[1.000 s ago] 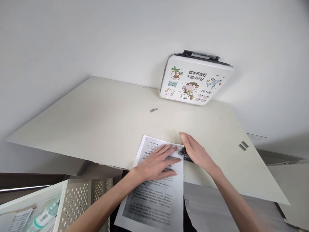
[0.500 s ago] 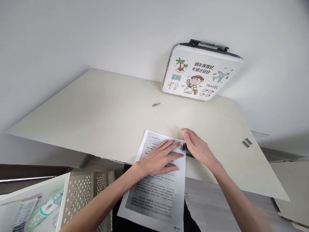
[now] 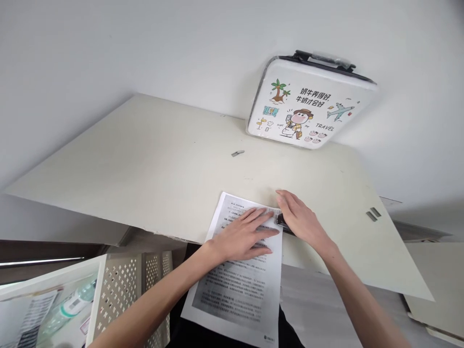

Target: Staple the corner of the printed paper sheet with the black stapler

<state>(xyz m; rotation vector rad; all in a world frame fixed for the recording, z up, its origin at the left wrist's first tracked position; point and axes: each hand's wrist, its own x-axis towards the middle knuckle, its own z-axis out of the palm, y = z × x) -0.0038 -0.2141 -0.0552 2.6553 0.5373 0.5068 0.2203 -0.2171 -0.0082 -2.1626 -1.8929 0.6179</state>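
A sheet of printed paper [image 3: 235, 299] lies partly on the pale tabletop, its lower part hanging past the front edge over my lap. My left hand [image 3: 244, 237] rests flat on its upper half with the fingers spread. At the paper's upper right edge, a black stapler [image 3: 281, 221] reaches over the sheet. My right hand [image 3: 300, 217] is closed over the stapler from above and hides most of it. Whether other sheets lie beneath the top one, I cannot tell.
A white cartoon-printed case [image 3: 311, 104] leans on the wall at the back. One small grey strip of staples [image 3: 238, 153] lies mid-table, and two more strips [image 3: 373, 214] lie at the right. Lower left, a white perforated basket [image 3: 119, 290] holds a bottle [image 3: 74, 302] and papers.
The view has shifted slightly, so everything appears a little displaced. Both hands keep their places on the paper and the stapler.
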